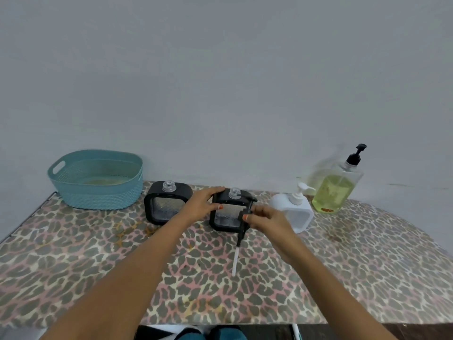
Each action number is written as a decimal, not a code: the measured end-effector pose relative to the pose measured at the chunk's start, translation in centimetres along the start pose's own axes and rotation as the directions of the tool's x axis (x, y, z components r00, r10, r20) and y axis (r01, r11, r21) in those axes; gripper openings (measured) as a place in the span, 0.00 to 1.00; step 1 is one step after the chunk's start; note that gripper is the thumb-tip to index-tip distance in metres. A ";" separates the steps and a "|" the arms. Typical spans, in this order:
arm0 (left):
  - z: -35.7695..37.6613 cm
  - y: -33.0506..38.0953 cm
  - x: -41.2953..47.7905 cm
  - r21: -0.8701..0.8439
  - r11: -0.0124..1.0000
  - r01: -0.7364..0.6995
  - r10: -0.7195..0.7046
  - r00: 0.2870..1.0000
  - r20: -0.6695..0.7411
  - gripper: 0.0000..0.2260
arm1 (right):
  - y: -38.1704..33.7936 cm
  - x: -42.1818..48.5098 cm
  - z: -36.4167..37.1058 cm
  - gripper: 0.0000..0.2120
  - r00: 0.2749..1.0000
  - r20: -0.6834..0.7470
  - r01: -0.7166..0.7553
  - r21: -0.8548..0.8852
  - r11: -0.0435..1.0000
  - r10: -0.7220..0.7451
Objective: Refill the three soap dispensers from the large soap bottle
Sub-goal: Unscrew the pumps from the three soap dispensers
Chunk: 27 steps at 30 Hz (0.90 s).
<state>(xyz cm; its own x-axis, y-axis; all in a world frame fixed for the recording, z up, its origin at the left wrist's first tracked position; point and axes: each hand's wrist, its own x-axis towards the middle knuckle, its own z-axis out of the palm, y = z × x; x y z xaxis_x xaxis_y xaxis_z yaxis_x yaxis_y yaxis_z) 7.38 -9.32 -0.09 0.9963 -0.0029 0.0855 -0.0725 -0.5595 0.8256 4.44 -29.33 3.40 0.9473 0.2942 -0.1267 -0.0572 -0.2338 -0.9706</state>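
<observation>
A plain pale grey wall (220, 69) is seen behind a table (29, 218), which is covered by a leopard-print cloth (98, 266); everything is evenly lit.

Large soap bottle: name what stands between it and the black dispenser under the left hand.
The white dispenser stands between the large soap bottle and the black dispenser; the right hand, holding a detached pump, is there too.

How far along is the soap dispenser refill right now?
Early. Done: the left black dispenser has its top off. In hand: the left hand steadies the middle black dispenser while the right hand holds its black pump, tube out. Left: the white dispenser has its pump on, the large soap bottle stands untouched, so all pouring remains.
</observation>
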 end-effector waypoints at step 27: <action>0.5 0.9 -0.7 0.081 0.996 -0.029 0.031 0.999 -0.031 0.23 | 5.8 0.2 2.6 0.08 0.956 -0.020 -0.292 -0.167 0.942 0.293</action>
<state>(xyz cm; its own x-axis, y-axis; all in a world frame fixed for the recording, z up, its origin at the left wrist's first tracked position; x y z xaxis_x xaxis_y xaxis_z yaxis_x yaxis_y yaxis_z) 6.60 -10.28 0.33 0.9917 0.0051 0.1282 -0.0969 -0.6247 0.7748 3.48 -28.23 -2.82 0.8951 0.1945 -0.4012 -0.2777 -0.4609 -0.8429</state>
